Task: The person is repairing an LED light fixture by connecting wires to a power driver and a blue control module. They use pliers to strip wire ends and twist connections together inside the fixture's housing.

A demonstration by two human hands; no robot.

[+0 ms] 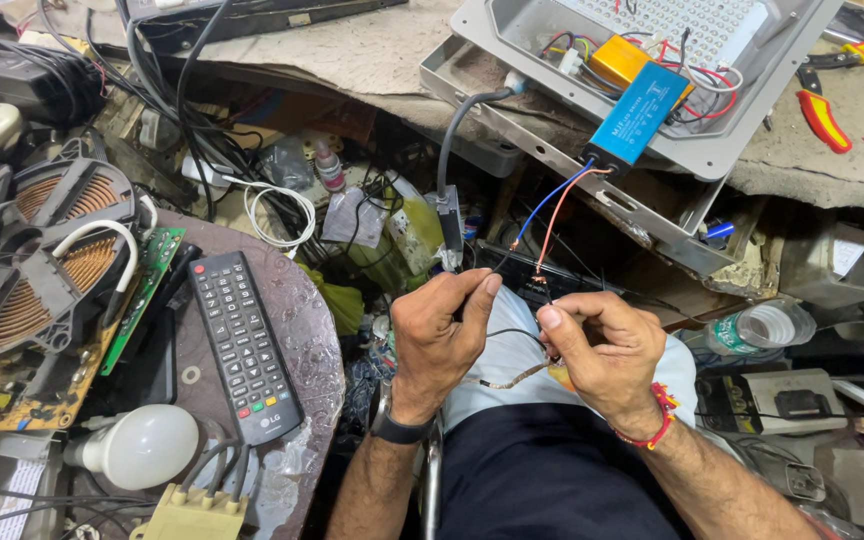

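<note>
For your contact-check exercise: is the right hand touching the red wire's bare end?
Touching. The head view shows the right hand pinching the bare end of the red wire between fingertips.

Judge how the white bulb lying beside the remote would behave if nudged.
The white bulb lies on its side with a rounded globe, so it would probably roll. It looks light for its size. Its smooth shell may be slippery and possibly fragile beside the remote.

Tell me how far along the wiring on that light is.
Done: the lamp housing lies open, the blue driver exposed. In hand: left hand and right hand pinch the red and blue leads at their bare ends. Left: no tape on the joint; housing unclosed.
</note>
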